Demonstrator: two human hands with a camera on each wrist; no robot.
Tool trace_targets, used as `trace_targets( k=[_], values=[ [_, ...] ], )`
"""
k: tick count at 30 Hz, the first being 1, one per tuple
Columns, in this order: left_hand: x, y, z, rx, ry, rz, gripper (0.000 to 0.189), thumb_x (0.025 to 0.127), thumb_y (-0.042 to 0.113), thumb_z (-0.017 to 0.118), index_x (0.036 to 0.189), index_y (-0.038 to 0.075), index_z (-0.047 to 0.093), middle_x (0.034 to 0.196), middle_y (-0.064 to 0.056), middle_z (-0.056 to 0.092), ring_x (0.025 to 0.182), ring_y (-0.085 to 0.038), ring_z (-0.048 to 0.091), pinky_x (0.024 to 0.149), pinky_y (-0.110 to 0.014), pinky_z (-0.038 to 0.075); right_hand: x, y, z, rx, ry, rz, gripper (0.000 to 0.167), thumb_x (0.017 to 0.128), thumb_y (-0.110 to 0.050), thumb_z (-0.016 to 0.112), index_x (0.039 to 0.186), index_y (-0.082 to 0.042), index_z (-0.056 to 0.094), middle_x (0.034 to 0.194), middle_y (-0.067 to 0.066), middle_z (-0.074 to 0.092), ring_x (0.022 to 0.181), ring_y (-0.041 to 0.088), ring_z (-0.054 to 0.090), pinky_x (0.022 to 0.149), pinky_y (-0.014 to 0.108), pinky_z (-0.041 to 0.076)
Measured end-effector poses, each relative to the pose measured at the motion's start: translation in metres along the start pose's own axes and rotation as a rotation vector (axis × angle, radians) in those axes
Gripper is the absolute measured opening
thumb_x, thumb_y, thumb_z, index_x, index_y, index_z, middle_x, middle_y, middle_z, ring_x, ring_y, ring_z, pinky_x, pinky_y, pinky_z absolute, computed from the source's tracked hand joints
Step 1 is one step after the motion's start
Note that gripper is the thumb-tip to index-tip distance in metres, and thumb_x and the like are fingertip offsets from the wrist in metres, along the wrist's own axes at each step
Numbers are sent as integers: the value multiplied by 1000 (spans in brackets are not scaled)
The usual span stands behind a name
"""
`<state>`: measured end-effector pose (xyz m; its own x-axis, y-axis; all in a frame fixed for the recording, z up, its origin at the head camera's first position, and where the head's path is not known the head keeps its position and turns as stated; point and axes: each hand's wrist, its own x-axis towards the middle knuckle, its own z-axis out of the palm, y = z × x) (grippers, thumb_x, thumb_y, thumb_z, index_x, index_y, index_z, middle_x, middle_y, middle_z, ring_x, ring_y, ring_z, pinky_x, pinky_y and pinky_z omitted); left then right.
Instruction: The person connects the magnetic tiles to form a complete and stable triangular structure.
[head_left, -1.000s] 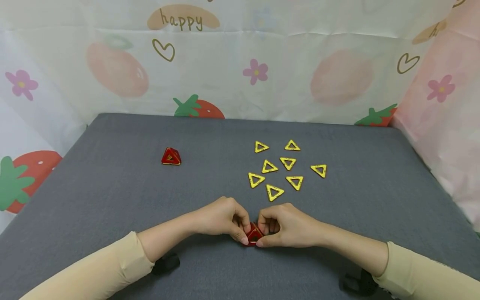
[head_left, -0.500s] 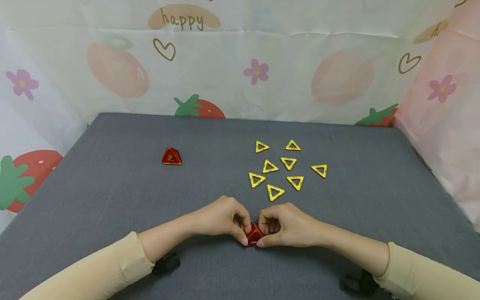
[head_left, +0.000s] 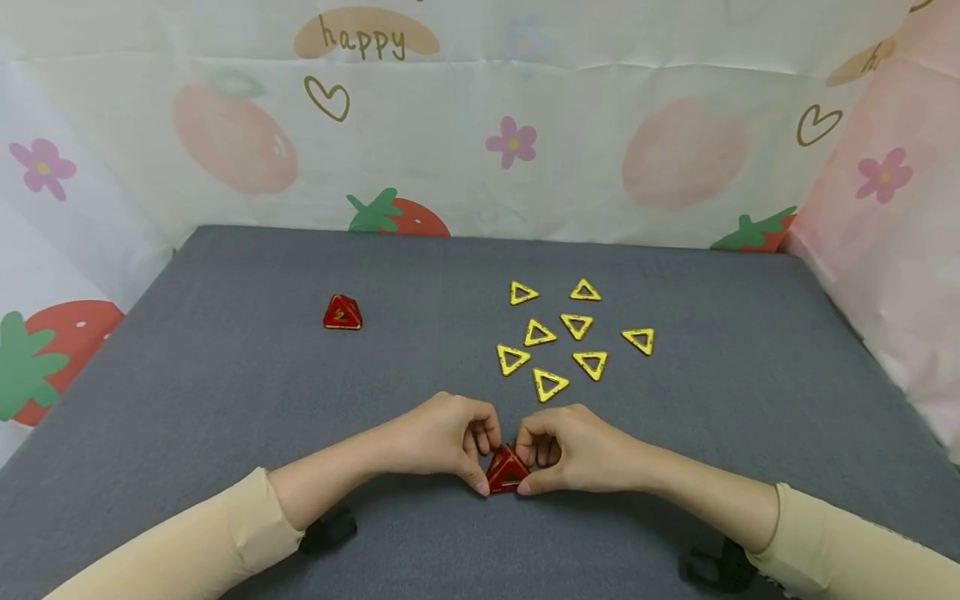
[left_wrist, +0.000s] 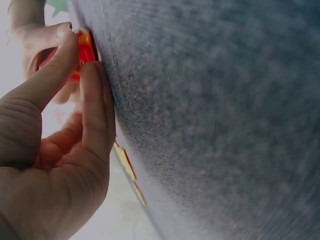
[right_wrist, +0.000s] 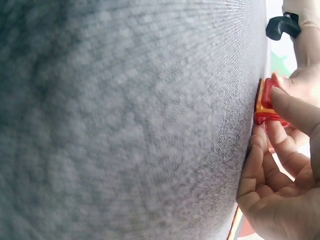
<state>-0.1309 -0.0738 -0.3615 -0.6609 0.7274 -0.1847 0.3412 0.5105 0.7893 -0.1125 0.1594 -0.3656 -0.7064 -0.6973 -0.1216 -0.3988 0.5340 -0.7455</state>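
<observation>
A small red pyramid of magnetic triangle tiles (head_left: 507, 470) stands on the grey table near its front, between the two hands. My left hand (head_left: 448, 435) has thumb and index fingertip at its left corner and back edge. On the other side my right hand (head_left: 583, 452) pinches it between thumb and curled fingers. In the left wrist view the red tiles (left_wrist: 86, 50) show between thumb and index finger of the left hand (left_wrist: 60, 135). The right wrist view has the right thumb pressed on a red face (right_wrist: 267, 97), beside the fingers of the right hand (right_wrist: 285, 185).
Several flat yellow triangle tiles (head_left: 551, 385) lie scattered beyond the hands, right of the middle. Another red pyramid (head_left: 342, 312) stands farther back on the left. A printed curtain (head_left: 570, 183) closes off the back and sides of the grey table (head_left: 225, 383).
The left fingers have loosened and shifted slightly left, so more of the pyramid's left face shows. The right hand and the other pieces stay almost where they were.
</observation>
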Motion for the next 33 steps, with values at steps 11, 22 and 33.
trace_targets(
  k=[11, 22, 33],
  values=[
    [-2, 6, 3, 41, 1, 7, 43, 67, 13, 91, 104, 7, 69, 98, -6, 66, 66, 0, 63, 60, -18, 53, 0, 0, -1, 2, 3, -31, 23, 76, -27, 86, 85, -21, 66, 78, -5, 66, 70, 0, 58, 65, 20, 53],
    [-1, 4, 2, -13, 49, -18, 43, 71, 10, 88, 110, 6, 69, 101, -5, 70, 76, -3, 66, 65, -17, 54, 1, -1, -3, 85, 20, 60, 22, 76, -23, 85, 87, -18, 66, 77, -4, 68, 67, 4, 64, 61, 23, 55],
    [0, -4, -12, -93, 112, -42, 44, 80, 17, 82, 120, 7, 68, 110, -8, 73, 90, -8, 71, 71, -19, 54, 12, -4, 0, 165, 118, 147, 22, 78, -20, 84, 92, -16, 67, 88, 0, 74, 75, 9, 71, 68, 23, 56]
  ],
)
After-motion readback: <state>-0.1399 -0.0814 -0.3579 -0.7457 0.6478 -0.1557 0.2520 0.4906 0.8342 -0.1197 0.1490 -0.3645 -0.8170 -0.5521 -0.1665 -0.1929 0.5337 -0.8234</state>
